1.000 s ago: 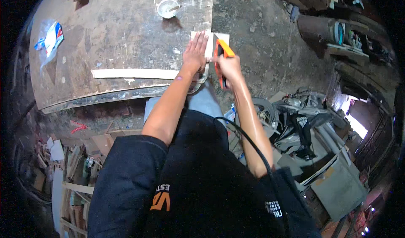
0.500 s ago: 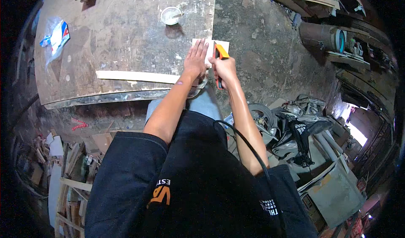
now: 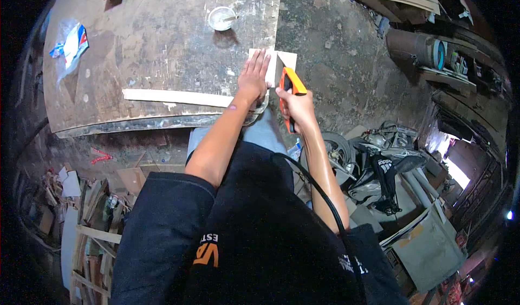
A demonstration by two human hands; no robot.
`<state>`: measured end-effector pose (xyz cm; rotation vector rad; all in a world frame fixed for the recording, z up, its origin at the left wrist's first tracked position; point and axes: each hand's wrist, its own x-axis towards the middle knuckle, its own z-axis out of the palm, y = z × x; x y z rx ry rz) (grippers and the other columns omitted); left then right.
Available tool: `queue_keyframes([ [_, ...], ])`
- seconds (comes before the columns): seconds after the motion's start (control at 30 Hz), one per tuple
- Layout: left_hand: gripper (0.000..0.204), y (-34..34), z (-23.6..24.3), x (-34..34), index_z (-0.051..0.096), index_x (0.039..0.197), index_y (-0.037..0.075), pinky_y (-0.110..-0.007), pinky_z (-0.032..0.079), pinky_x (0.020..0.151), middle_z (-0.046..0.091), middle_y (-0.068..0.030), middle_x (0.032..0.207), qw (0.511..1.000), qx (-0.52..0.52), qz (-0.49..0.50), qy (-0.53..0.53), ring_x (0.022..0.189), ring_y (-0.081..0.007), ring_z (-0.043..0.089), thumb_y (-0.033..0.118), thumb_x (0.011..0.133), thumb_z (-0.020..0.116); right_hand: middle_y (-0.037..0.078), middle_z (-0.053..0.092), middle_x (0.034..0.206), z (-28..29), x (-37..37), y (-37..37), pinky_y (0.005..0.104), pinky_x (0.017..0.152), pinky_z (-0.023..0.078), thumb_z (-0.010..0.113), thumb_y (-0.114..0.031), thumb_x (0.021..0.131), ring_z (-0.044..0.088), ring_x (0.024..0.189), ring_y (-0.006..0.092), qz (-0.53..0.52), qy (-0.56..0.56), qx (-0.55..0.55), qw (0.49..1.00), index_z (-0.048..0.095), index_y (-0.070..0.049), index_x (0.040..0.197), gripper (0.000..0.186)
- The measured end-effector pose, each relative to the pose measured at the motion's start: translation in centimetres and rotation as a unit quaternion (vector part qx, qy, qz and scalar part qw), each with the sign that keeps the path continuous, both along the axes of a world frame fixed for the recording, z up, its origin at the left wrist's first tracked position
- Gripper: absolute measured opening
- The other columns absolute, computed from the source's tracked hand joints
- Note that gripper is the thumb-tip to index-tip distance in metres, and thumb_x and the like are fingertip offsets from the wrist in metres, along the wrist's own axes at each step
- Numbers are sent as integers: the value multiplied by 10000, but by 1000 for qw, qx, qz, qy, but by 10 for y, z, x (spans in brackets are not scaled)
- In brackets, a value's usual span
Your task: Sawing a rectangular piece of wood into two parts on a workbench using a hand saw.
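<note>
A small pale board [image 3: 289, 59] lies at the right edge of the worktable [image 3: 162, 56], its right end sticking out past the edge. My left hand [image 3: 254, 77] rests flat on the board, fingers stretched out. In my right hand [image 3: 299, 109] is a handsaw [image 3: 295, 81] with an orange and black handle, gripped with the fingers wrapped round it. The saw's blade sits at the board, just beyond the table edge. A long pale wooden strip [image 3: 176, 97] lies on the table left of my left wrist.
A white bowl [image 3: 221, 18] with a stick in it stands beyond my left hand. A plastic bag [image 3: 72, 46] lies at the table's left. To my right are a parked motorcycle [image 3: 346, 156] and a grey panel [image 3: 430, 248]; wood scraps [image 3: 97, 218] heap at lower left.
My right hand has pulled the saw back toward me and slightly right, showing more of the blade. My left hand has stayed on the board.
</note>
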<state>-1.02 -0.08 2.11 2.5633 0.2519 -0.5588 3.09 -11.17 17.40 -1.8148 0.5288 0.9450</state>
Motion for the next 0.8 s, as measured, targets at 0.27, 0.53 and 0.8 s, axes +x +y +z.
queue_keyframes([
  [0.27, 964, -2, -11, -3, 57, 1596, 143, -456, 55, 1234, -34, -34, 1673, 999, -10, 7, -45, 1538, -218, -41, 438, 886, 639, 20, 542, 533, -28, 14, 1, 301, 373, 341, 757, -127, 827, 466, 395, 110, 10, -4, -11, 1000, 578, -25, 672, 258],
  [0.53, 932, -8, 9, 7, 81, 1598, 166, -619, -42, 1182, -23, 15, 1674, 998, 51, -37, 2, 1536, -171, -52, 463, 889, 609, -29, 476, 559, -31, 32, 6, 265, 377, 307, 744, -147, 860, 402, 415, 70, -21, 41, 21, 999, 519, -96, 719, 270],
  [0.8, 953, 0, 5, -4, 76, 1597, 150, -640, -48, 1172, -59, -9, 1672, 999, 27, -13, 17, 1533, -180, -94, 442, 881, 633, -19, 545, 650, -32, 10, 1, 226, 442, 387, 693, -305, 937, 480, 477, 61, -35, 28, 137, 990, 577, -61, 866, 280],
])
